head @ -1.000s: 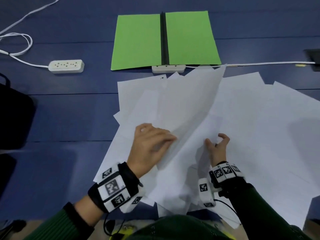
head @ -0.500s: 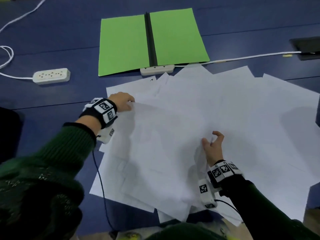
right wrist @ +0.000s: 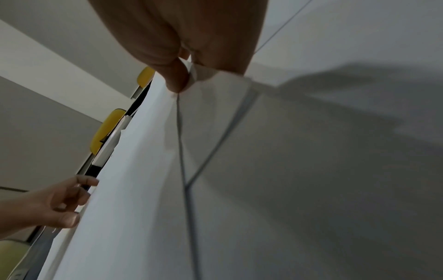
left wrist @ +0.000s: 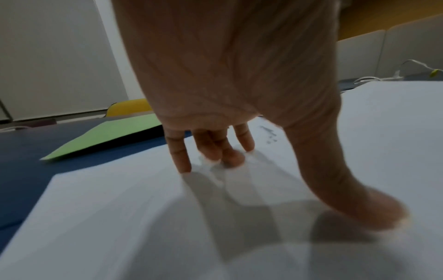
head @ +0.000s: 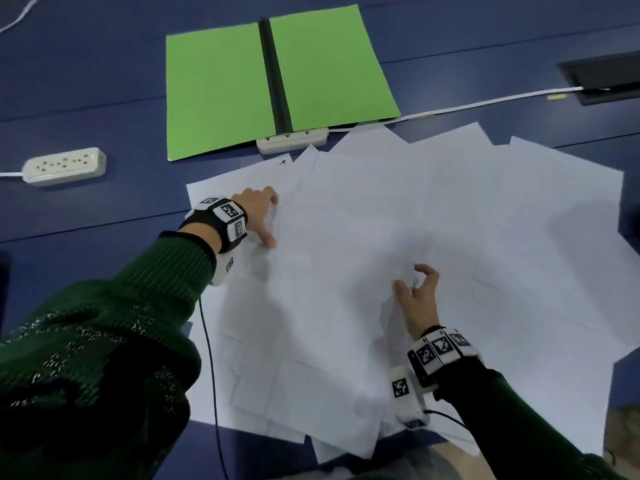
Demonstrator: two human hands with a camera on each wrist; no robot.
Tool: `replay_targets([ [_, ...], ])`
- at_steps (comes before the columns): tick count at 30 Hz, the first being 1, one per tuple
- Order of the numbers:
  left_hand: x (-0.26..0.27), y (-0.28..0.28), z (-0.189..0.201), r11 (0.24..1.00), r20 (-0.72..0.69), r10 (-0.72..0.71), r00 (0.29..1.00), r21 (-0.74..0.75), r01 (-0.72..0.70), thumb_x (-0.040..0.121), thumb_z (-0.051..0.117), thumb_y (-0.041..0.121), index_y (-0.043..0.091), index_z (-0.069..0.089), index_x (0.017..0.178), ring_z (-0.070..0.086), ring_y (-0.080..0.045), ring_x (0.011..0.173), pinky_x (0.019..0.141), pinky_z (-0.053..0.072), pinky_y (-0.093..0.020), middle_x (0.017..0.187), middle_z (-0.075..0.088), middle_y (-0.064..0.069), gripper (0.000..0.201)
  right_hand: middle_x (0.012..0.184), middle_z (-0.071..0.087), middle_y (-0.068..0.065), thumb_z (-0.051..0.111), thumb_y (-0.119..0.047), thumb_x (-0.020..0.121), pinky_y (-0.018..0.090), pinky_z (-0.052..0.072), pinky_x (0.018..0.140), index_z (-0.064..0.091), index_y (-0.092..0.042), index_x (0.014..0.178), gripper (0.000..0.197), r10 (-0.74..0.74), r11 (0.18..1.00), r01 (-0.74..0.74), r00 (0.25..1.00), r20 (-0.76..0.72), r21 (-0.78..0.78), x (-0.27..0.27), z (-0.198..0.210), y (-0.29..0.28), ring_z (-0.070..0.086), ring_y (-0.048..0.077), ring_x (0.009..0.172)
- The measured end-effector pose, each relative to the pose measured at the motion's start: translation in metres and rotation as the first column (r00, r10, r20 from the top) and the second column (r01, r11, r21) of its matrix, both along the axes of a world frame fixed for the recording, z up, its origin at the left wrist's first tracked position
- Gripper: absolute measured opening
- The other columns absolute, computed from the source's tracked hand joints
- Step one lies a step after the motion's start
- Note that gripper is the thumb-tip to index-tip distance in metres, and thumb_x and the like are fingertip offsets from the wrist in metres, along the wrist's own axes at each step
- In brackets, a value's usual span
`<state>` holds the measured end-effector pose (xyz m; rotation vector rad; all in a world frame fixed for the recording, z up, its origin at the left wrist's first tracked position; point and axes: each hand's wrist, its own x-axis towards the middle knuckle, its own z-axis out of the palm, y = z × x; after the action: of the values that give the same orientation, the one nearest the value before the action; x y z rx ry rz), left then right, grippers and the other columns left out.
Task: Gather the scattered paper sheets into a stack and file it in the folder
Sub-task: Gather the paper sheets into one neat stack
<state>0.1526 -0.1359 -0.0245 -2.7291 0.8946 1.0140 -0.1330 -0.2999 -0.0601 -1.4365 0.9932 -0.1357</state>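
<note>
The sheets [head: 398,244] lie spread on the table [head: 86,81], just before the open folder [head: 277,81]. One strip [head: 292,140] touches the folder's near edge; another strip [head: 64,166] lies left of the folder.

Bare blue table [head: 104,98] is lying open along the far-left side, so a hand's getting through there easy; the white power strip [head: 64,167] is sitting in that lane though; the paper sheets [head: 450,220] are butting right up against a second strip [head: 292,140] at the green folder [head: 221,88]'s near edge; its white cable [head: 485,103] is running across the far right.
</note>
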Motion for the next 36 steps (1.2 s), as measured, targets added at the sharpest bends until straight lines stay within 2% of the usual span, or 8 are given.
replay_targets([
  [7, -0.009, 0.021, 0.002, 0.998, -0.025, 0.013, 1.000, 0.057, -0.011, 0.066, 0.082, 0.032, 0.009, 0.044, 0.130, 0.041, -0.029, 0.123, 0.097, 0.034, -0.032, 0.132, 0.048, -0.013, 0.078, 0.070, 0.049, 0.003, 0.044, -0.005, 0.094, 0.010, 0.042, 0.046, 0.026, -0.021, 0.112, 0.030, -0.031, 0.999, 0.031, 0.999, -0.025, 0.006, 0.002, -0.003, 0.000, 0.051, 0.004, 0.048],
  [12, -0.005, 0.061, 0.037, 0.973, -0.080, 0.198, 0.977, -0.101, -0.206, 0.074, 0.077, 0.031, 0.009, 0.050, 0.129, 0.045, -0.027, 0.123, 0.101, 0.035, -0.035, 0.134, 0.050, -0.010, 0.065, 0.106, 0.044, 0.008, 0.037, -0.033, 0.098, 0.024, 0.045, 0.061, 0.036, -0.034, 0.104, 0.006, -0.122, 0.988, 0.125, 0.992, -0.031, 0.090, 0.005, -0.004, -0.002, 0.047, 0.019, 0.081],
  [18, -0.053, 0.112, 0.050, 0.525, -0.510, 0.523, 0.683, -0.439, -0.730, 0.073, 0.076, 0.006, 0.012, 0.064, 0.100, 0.068, -0.013, 0.078, 0.071, 0.055, -0.029, 0.101, 0.069, -0.007, 0.030, 0.112, 0.044, 0.006, 0.040, -0.038, 0.096, 0.025, 0.046, 0.059, 0.032, -0.026, 0.111, 0.021, -0.174, 0.966, 0.178, 0.984, -0.036, 0.190, 0.006, 0.002, 0.001, 0.048, 0.022, 0.093],
  [21, -0.109, 0.100, 0.024, 0.437, -0.581, 0.537, 0.611, -0.429, -0.791, 0.071, 0.079, 0.010, 0.017, 0.061, 0.106, 0.069, -0.011, 0.089, 0.085, 0.053, -0.035, 0.107, 0.068, -0.003, 0.040, 0.126, 0.039, 0.007, 0.054, -0.041, 0.089, 0.033, 0.042, 0.087, 0.032, -0.020, 0.122, 0.045, -0.170, 0.964, 0.175, 0.985, -0.041, 0.198, 0.005, 0.002, 0.004, 0.043, 0.020, 0.110],
  [24, -0.164, 0.082, 0.001, 0.550, -0.511, 0.569, 0.644, -0.347, -0.760, 0.076, 0.076, 0.028, 0.011, 0.045, 0.134, 0.051, -0.024, 0.124, 0.103, 0.041, -0.037, 0.132, 0.055, -0.006, 0.067, 0.135, 0.041, 0.008, 0.070, -0.028, 0.080, 0.038, 0.037, 0.104, 0.024, -0.009, 0.136, 0.075, -0.168, 0.972, 0.177, 0.983, -0.068, 0.153, 0.006, -0.003, 0.009, 0.045, 0.021, 0.119],
  [27, -0.182, 0.072, -0.006, 0.711, -0.326, 0.576, 0.749, -0.252, -0.656, 0.076, 0.070, 0.048, 0.014, 0.028, 0.142, 0.032, -0.028, 0.132, 0.107, 0.034, -0.039, 0.139, 0.037, -0.007, 0.086, 0.120, 0.052, 0.012, 0.076, -0.005, 0.072, 0.033, 0.043, 0.091, 0.032, 0.001, 0.130, 0.073, -0.109, 0.994, 0.111, 0.986, -0.126, 0.012, 0.009, 0.000, 0.011, 0.052, 0.021, 0.104],
  [32, -0.116, 0.094, -0.006, 0.516, 0.066, 0.831, 0.552, -0.462, -0.721, 0.085, 0.062, 0.035, 0.010, 0.038, 0.135, 0.026, -0.032, 0.131, 0.102, 0.032, -0.045, 0.143, 0.029, -0.012, 0.060, 0.080, 0.062, 0.011, 0.072, 0.003, 0.072, 0.030, 0.054, 0.057, 0.053, -0.005, 0.080, 0.023, -0.037, 0.991, 0.050, 0.993, -0.108, 0.127, 0.011, 0.002, 0.002, 0.060, 0.021, 0.062],
  [36, -0.069, 0.093, -0.016, 0.683, 0.042, 0.665, 0.745, -0.438, -0.585, 0.087, 0.061, 0.038, 0.008, 0.035, 0.138, 0.027, -0.032, 0.133, 0.107, 0.030, -0.042, 0.144, 0.034, -0.013, 0.065, 0.058, 0.069, 0.002, 0.065, 0.011, 0.073, 0.030, 0.053, 0.047, 0.058, -0.004, 0.084, 0.020, -0.060, 0.963, 0.060, 0.998, -0.009, 0.264, 0.004, -0.003, -0.002, 0.064, 0.024, 0.054],
])
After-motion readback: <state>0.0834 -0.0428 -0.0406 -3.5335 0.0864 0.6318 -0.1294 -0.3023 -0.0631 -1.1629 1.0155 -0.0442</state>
